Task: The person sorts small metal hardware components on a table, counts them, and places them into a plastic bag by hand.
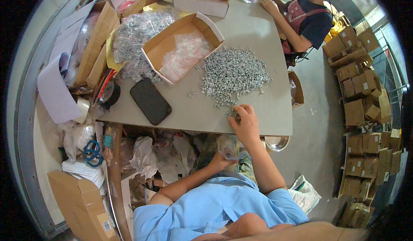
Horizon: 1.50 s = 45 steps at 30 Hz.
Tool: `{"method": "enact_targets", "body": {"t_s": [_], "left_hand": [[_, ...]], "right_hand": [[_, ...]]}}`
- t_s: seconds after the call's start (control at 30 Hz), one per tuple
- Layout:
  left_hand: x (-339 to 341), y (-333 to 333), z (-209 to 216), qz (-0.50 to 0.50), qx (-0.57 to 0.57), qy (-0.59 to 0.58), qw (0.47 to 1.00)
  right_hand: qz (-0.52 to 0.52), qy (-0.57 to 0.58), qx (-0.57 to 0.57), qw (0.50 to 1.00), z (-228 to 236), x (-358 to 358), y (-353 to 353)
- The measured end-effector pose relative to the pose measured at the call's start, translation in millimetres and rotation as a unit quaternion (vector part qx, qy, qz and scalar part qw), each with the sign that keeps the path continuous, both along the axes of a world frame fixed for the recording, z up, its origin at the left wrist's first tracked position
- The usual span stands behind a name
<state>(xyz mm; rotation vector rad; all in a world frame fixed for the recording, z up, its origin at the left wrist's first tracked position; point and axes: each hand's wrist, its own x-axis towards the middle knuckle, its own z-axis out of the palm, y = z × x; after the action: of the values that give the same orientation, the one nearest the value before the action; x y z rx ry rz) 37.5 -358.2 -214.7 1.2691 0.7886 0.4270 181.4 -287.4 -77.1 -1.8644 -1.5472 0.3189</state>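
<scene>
Where the right fingers curl, piled screws lie just beyond.

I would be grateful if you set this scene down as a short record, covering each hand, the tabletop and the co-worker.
Right hand: fingers down at the near edge of the pile of small metal fasteners; whether any are gripped is unclear
Left hand: below the table edge, holding a clear plastic bag
Left of pile: open cardboard box with clear bags inside; black phone-like slab nearer the person
Co-worker: at the table's far right, hands together over the tabletop
</scene>
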Motion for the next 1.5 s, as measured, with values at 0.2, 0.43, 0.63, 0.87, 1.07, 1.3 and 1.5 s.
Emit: {"method": "enact_targets", "body": {"t_s": [0.2,0.43,0.63,0.87,1.07,1.3,1.5], "left_hand": [[0,-1,-7,-0.015,-0.024,-0.014,1.0],[-1,-4,-2,0.014,-0.026,-0.058,0.998],[3,0,4,0.018,-0.026,-0.043,0.999],[1,-3,-9,0.01,-0.039,-0.032,0.999],[2,-4,-10,-0.007,-0.004,0.007,1.0],[4,-2,4,0.045,0.004,-0.014,0.999],[3,-2,-13,0.016,-0.004,-0.039,0.999]], "right_hand": [[0.016,-0.048,0.028,0.998,0,-1,-2],[0.162,0.036,-0.153,0.974,35,11,-28],[0.015,0.014,-0.009,1.0,12,16,13],[0.002,-0.06,0.02,0.998,0,8,32],[0.068,-0.069,-0.079,0.992,16,14,-7],[0.094,0.053,-0.146,0.983,34,24,3],[0.087,-0.077,0.079,0.99,11,8,41]]}}
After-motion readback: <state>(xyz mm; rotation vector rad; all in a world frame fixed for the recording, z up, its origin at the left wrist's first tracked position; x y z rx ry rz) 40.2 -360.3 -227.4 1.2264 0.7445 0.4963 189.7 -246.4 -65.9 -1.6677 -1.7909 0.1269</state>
